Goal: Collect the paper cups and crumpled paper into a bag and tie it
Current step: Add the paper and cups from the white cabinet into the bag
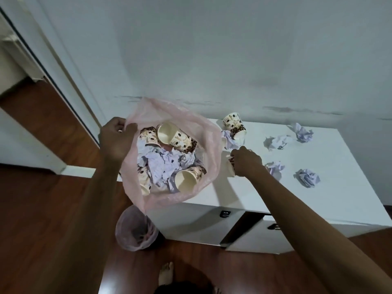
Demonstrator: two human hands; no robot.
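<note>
Left hand (115, 139) fingers pinch translucent pink bag (209, 145) rim; right hand (246, 161) fingers grip patterned cup (231, 166).

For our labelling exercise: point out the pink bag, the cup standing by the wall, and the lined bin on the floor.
pink bag (209, 132): head view, right rim.
cup by the wall (234, 124): head view, printed side.
lined bin (127, 228): head view, liner's left rim.

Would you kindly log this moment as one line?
left hand: holds pink plastic bag open | right hand: grips patterned paper cup | stage: collecting
</note>
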